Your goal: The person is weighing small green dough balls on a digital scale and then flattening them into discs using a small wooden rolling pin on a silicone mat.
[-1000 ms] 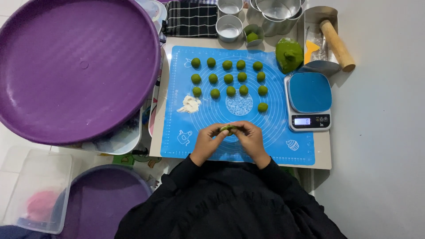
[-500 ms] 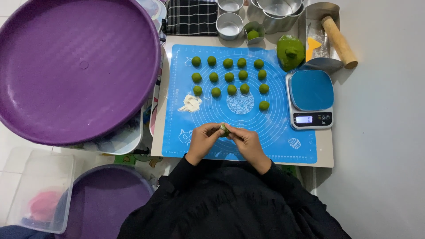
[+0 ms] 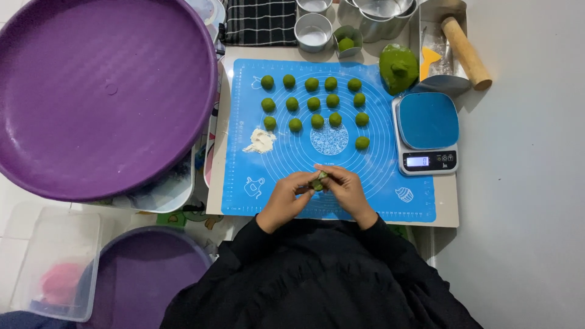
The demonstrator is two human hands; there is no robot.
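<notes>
both hands meet over the near edge of the blue mat [image 3: 365,201]: left hand [image 3: 287,198] and right hand [image 3: 346,192] pinch a small green dough piece [image 3: 317,184] between their fingertips. rows of green balls [image 3: 314,103] lie farther up the mat, a scale [image 3: 426,133] just right.

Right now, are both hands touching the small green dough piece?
Touching. The head view shows the left hand and right hand pinching the green dough piece between their fingertips, above the blue mat.
</notes>
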